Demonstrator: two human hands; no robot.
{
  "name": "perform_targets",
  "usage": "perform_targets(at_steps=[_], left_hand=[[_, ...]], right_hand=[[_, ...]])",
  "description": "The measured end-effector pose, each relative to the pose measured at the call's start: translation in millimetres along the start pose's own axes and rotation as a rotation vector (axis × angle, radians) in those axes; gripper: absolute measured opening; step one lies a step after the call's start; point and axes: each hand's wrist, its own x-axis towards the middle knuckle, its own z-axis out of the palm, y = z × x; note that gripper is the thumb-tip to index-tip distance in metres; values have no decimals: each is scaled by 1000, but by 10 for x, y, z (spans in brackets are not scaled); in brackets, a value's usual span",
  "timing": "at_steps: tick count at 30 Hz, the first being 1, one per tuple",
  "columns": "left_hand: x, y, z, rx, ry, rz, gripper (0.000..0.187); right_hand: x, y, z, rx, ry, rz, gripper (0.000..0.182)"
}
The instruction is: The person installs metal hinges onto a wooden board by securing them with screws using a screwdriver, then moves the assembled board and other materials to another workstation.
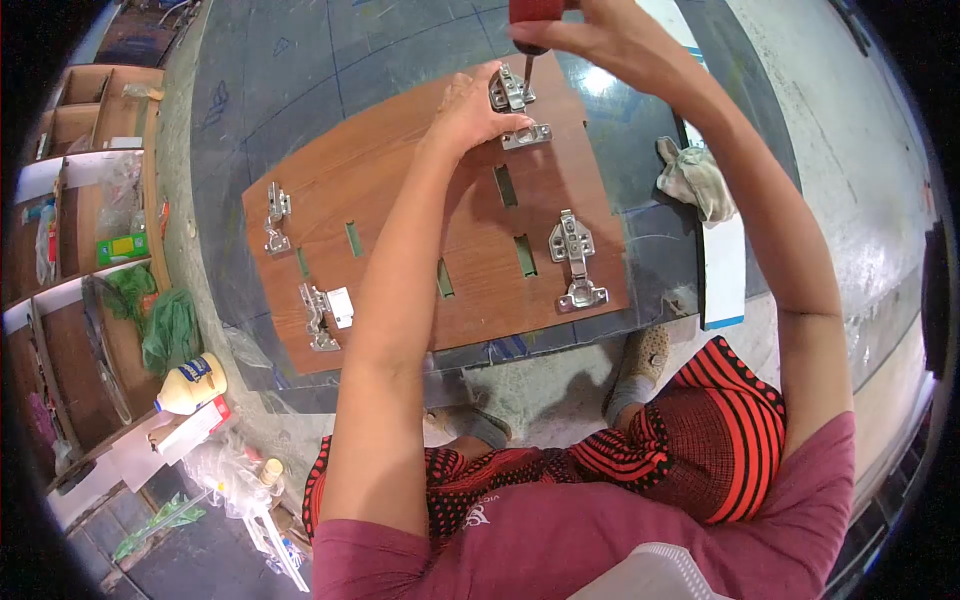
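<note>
A brown wooden panel (pixel 400 180) with several rectangular slots lies on the dark table. My left hand (pixel 468 112) pinches a metal cabinet hinge (pixel 513 95) at the panel's far edge, thumb on its near side. My right hand (pixel 605 42) grips a red-handled screwdriver (pixel 535 15), whose handle is partly cut off by the top of the view. Its shaft points down at the hinge; the exact contact at the tip is too small to tell. Another hinge (pixel 574 262) sits at the panel's near right. Two more hinges (pixel 277 218) (pixel 319 318) are along the left edge.
A crumpled cloth (pixel 695 182) lies right of the panel, by a white strip (pixel 724 275). On the left, a wooden compartment shelf (pixel 90 240) holds bags and small items. A yellowish glue bottle (pixel 192 383) stands near it. The dark table (pixel 275 80) extends beyond the panel.
</note>
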Motion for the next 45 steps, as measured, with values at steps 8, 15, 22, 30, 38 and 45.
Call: perform_targets(at_steps=[8,15,22,30,38,45], left_hand=[[-10,46,-39,35,-13,-50,99],[-22,74,-27,29,-3,-37,96],[-31,57,-34,30,-4,-22,96],[-42,90,-28,60,31,-7,91],[3,77,23,-126,39,263,74],[14,159,-67,-112,-101,66,85]], right_hand=[[24,125,-76,139,-12,55,40],[99,82,40,4,-7,91,43],[41,60,78,52,-117,-22,41],[30,189,-20,211,-76,-77,42],[225,342,83,104,66,-83,45],[128,278,103,181,-109,-247,41]])
